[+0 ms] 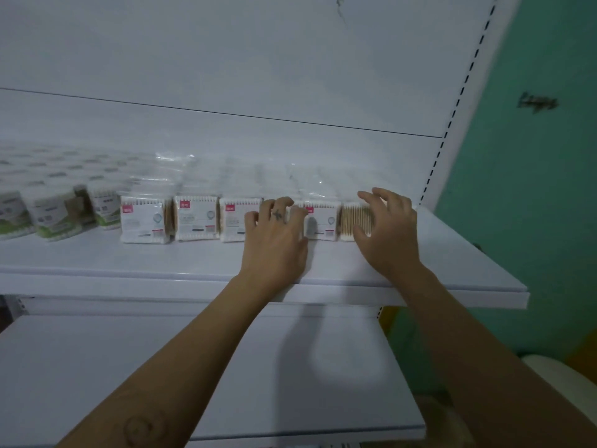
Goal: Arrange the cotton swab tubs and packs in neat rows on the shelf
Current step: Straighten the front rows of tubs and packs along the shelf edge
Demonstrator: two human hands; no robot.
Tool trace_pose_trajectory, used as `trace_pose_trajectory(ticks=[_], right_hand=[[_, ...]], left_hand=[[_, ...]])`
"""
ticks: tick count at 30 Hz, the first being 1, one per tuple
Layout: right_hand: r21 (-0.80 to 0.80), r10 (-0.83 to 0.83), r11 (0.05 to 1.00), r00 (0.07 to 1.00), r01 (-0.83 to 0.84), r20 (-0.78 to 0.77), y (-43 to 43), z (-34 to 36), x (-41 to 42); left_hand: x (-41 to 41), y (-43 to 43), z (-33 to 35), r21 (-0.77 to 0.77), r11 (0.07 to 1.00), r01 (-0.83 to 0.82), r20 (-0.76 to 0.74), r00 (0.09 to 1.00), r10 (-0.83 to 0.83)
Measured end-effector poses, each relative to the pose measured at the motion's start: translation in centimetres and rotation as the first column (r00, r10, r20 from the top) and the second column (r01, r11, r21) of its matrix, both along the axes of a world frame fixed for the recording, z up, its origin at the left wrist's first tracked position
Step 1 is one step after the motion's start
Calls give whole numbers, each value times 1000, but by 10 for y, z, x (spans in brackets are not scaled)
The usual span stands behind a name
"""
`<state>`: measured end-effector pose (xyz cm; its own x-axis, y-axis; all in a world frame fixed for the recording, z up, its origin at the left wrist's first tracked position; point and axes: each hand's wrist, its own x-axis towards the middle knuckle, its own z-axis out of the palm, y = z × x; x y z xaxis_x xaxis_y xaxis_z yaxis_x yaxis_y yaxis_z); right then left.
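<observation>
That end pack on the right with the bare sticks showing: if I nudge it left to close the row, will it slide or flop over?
The end pack probably slides easily: thin glossy film on a smooth white shelf. It looks light, so a gentle push should do. Standing upright on its edge, it may tip if pushed high.

My left hand (274, 234) hides the right edge of one pack (237, 221), and its fingertips vanish over the top. My right hand (386, 227) covers half the end pack (353, 221). The tubs (51, 215) blur and run off the left edge, and I can't read their labels.
</observation>
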<state>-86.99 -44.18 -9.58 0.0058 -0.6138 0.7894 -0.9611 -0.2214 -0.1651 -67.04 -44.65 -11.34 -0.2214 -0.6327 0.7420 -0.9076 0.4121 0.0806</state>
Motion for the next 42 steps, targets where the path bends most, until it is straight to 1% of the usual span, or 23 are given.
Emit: trace_pose_trajectory(ticks=[2,4,6,10,13,17,18,20,22,24,27,28,30,32,35,37,42], right_hand=[[8,-25,1000,999,25,-39,-2,3,-20],[31,-45,998,993,49,-112,-6,1,-38],[85,-38,995,984,53,-172,-10,0,-52],[196,-18,979,983,55,-183,-22,8,-80],[187,18,982,977,23,-213,-30,12,-95],[152,71,988,963,-32,-261,-37,12,-101],[141,85,989,961,-49,-263,-38,11,-100],[119,108,990,964,-81,-244,-38,7,-100],[129,107,988,970,-80,-219,-38,2,-104],[156,99,985,975,-68,-198,-39,0,-109],[200,108,978,970,-64,-217,-40,4,-118],[219,130,972,967,-81,-218,-41,7,-121],[253,192,957,966,-145,-171,-41,9,-129],[246,234,948,967,-204,-100,-40,6,-136],[251,246,939,969,-235,-12,-39,-3,-138],[272,260,927,965,-258,29,-38,-5,-137],[298,312,894,942,-334,119,-36,-8,-139]], left_hand=[[-23,1,1,24,999,24,-17,1000,-24],[-45,1,2,61,998,32,-32,999,-30],[-67,-1,3,85,996,19,-26,1000,-17],[-104,-5,8,89,995,-32,-17,999,34],[-126,-6,8,100,991,-90,12,996,89],[-141,-8,7,55,982,-183,108,978,177],[-143,-9,8,77,979,-189,114,977,179],[-145,-9,9,139,968,-211,135,972,193],[-148,-9,9,151,959,-238,202,957,206],[-150,-11,9,169,957,-234,229,954,193],[-150,-12,8,189,958,-217,196,964,179],[-151,-11,8,187,961,-204,180,969,171],[-153,-9,7,180,967,-179,164,975,150],[-153,-10,7,163,974,-155,166,978,128],[-153,-11,8,127,983,-136,177,978,112],[-154,-11,7,71,988,-136,176,977,121],[-154,-8,4,-55,990,-131,115,984,137]])
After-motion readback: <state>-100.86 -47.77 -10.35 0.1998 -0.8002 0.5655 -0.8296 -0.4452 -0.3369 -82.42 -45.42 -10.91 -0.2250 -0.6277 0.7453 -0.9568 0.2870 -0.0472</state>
